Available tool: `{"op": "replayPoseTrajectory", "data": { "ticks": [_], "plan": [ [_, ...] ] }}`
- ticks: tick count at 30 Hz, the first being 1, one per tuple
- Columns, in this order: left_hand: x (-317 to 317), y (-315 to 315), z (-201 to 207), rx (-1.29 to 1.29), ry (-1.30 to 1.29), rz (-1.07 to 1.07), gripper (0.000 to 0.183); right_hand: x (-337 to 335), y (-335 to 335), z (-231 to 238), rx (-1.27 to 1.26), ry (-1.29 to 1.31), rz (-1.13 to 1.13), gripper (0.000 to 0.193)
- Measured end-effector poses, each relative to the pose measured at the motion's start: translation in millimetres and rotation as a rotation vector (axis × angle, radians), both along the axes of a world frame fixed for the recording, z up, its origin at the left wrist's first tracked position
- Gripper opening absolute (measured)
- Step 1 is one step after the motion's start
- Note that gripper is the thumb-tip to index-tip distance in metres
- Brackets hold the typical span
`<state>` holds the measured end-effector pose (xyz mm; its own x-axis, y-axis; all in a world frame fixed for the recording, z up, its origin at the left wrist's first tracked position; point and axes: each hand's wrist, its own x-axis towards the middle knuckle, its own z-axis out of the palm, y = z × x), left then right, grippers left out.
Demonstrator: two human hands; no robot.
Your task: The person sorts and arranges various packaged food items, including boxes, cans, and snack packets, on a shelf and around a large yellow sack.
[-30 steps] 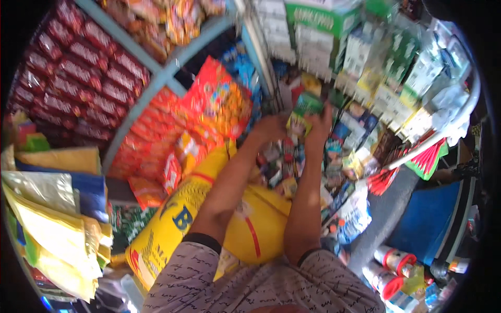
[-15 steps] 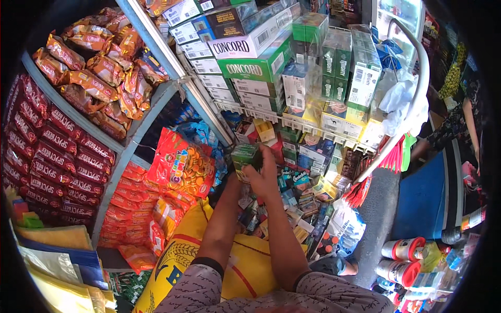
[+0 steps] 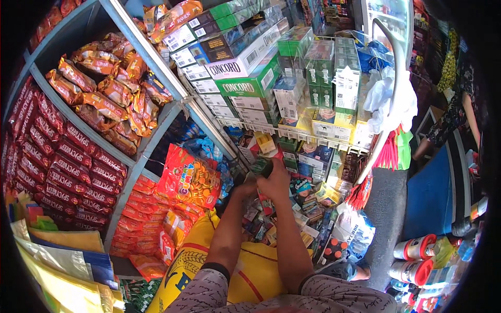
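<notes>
A dark green box (image 3: pixel 261 167) is held between my two hands, low in front of the stacked cartons. My right hand (image 3: pixel 276 180) grips it from the right, fingers curled round its side. My left hand (image 3: pixel 247 188) is closed at its lower left, its fingers mostly hidden. Just beyond the box lies a small yellow pack (image 3: pixel 265 143). Below the hands is a jumble of loose small packs (image 3: pixel 308 211). A red bag of gummy candy (image 3: pixel 190 177) hangs to the left of my left hand.
Cartons (image 3: pixel 248 87) are stacked on a white wire rack (image 3: pixel 313 136) ahead, with a curved white pipe (image 3: pixel 399 57) at its right. Snack packs (image 3: pixel 99 99) fill blue-framed shelves at left. A yellow sack (image 3: pixel 250 255) lies under my forearms. Red-lidded tubs (image 3: pixel 415 248) stand at right.
The box has tipped away and shows less of its face. My right hand has moved slightly right and down, and my left hand now shows beside it. The view has shifted a little.
</notes>
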<state>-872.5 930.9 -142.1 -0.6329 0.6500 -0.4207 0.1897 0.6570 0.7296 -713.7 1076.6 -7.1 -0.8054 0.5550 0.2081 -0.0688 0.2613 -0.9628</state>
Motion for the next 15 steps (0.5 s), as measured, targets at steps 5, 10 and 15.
{"op": "replayPoseTrajectory", "data": {
  "ticks": [5, 10, 15],
  "plan": [
    [-8.9, -0.4, -13.6, -0.010, -0.034, -0.013, 0.048, 6.7, 5.5, -1.1, 0.212, -0.198, -0.142, 0.073],
    [-22.5, -6.8, -34.9, -0.004, -0.070, -0.004, 0.047, 10.4, 3.9, 7.4, 0.208, -0.242, -0.103, 0.068],
    [-29.3, -12.2, -37.5, 0.013, -0.069, 0.012, 0.045, 6.2, -0.7, 1.1, 0.227, -0.239, -0.102, 0.069]
  ]
}}
